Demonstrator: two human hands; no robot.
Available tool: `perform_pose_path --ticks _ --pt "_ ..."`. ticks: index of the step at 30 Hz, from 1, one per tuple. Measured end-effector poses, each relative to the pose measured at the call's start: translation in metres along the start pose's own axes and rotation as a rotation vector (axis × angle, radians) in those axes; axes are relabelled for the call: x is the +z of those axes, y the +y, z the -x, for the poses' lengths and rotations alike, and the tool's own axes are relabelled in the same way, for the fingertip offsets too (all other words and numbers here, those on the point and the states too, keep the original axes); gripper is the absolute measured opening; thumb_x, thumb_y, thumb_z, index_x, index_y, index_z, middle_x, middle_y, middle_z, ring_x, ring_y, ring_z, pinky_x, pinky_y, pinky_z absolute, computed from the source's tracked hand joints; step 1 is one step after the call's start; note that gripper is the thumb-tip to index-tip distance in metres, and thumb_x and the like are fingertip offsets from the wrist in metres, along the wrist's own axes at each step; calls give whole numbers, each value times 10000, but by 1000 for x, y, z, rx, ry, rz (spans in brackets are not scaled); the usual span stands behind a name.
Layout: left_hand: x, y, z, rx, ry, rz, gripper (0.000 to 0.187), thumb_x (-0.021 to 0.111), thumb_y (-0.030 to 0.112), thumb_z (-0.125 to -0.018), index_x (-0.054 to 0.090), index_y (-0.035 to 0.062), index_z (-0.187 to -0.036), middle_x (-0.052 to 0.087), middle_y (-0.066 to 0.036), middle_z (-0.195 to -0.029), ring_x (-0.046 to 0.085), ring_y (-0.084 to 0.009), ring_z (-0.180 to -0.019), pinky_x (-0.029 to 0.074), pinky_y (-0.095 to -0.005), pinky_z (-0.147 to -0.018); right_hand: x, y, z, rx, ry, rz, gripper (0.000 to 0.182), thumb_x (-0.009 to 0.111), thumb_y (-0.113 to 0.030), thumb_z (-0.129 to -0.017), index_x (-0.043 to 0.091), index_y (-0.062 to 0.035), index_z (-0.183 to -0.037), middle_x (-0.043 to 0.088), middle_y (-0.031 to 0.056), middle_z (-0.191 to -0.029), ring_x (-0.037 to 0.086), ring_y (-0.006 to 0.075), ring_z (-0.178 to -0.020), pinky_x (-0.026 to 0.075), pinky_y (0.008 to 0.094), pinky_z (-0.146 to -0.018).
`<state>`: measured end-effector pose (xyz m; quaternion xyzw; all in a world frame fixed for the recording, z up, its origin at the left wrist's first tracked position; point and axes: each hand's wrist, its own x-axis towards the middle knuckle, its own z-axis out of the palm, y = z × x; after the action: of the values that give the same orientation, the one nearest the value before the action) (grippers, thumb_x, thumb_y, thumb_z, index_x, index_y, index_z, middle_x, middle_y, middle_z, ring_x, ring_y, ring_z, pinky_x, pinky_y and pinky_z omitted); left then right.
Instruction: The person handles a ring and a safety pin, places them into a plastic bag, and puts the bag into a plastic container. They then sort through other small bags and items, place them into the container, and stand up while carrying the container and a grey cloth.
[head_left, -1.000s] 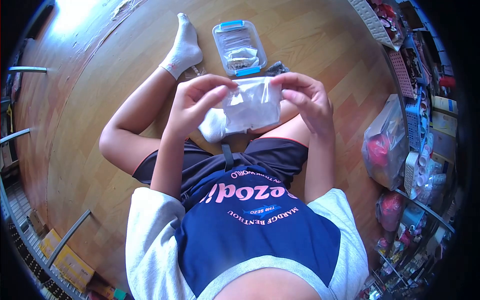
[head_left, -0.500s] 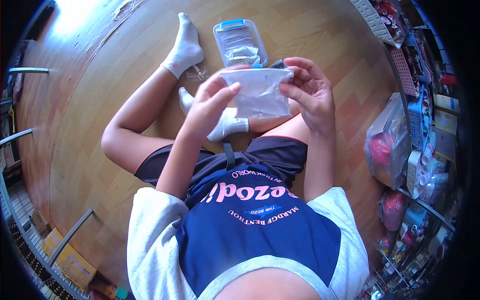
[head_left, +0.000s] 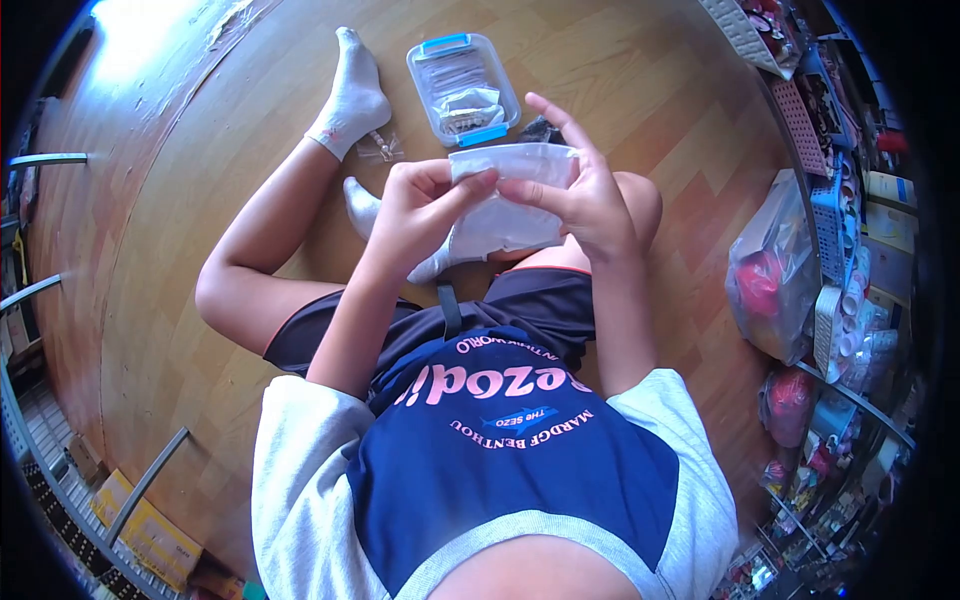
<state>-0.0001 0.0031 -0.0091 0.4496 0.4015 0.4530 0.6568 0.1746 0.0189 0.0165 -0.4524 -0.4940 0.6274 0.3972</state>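
A translucent white plastic bag (head_left: 515,215) is held up between my hands, above my crossed legs. My left hand (head_left: 418,205) pinches its left part near the top edge, thumb on the front. On the right side, my right hand (head_left: 585,195) grips the bag with the thumb pressed on its front, while the index finger points up and away. Just beyond the bag lies a clear box (head_left: 463,88) with blue clips, holding a stack of thin packets. A dark item (head_left: 541,130) shows partly behind the bag.
A small clear packet (head_left: 381,147) lies on the wooden floor (head_left: 640,100) beside my socked foot. To the right stand a plastic bag with something pink inside (head_left: 768,280) and shelves with baskets. Metal bars and a yellow box (head_left: 148,530) are at the left.
My right hand has moved left along the bag, bringing both thumbs close together near its top, and its index finger has stretched out. The box now shows more fully, slightly to the left.
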Motion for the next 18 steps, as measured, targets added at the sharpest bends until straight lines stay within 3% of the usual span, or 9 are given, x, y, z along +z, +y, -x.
perform_pose_path --ticks 5,7,11,13,17,18 --pt "-5 4 7 -8 -16 0 206 634 143 -808 652 -47 -884 633 -30 -751 542 -46 -687 446 -199 -621 -1 1 3 -37 -11 -97 753 745 -47 -663 348 -49 -1303 628 121 -925 602 159 -849 481 283 -776" --pt "-7 2 9 -68 -35 60 209 640 146 -802 654 -49 -878 635 -37 -743 551 -51 -685 447 -201 -626 -3 2 5 74 -7 -190 720 697 -18 -707 332 -61 -1326 634 55 -810 596 88 -736 485 211 -655" --pt "-15 -11 12 -152 -65 39 197 627 144 -802 650 -26 -899 653 -66 -787 586 -76 -691 446 -206 -658 -14 14 10 139 -55 -195 726 674 -39 -740 283 -68 -1350 638 53 -784 597 81 -715 485 206 -633" --pt "-19 -17 13 -215 -74 79 195 625 147 -803 651 -24 -892 654 -68 -789 589 -79 -693 446 -206 -669 -22 23 11 222 -158 -283 735 636 -42 -778 197 -25 -1367 634 127 -878 606 126 -771 481 232 -709" --pt "-22 -17 10 -268 -4 89 199 610 140 -809 642 -27 -912 652 -67 -811 593 -81 -710 448 -210 -675 -18 31 13 295 -148 -522 720 660 -100 -770 238 -4 -1345 630 112 -875 605 128 -757 477 222 -705" --pt "-21 -17 10 -270 -5 90 199 610 140 -809 642 -27 -912 652 -67 -811 593 -81 -710 448 -210 -675 -14 32 12 283 -112 -463 662 682 -128 -753 319 2 -1290 628 104 -872 607 127 -750 484 224 -684"
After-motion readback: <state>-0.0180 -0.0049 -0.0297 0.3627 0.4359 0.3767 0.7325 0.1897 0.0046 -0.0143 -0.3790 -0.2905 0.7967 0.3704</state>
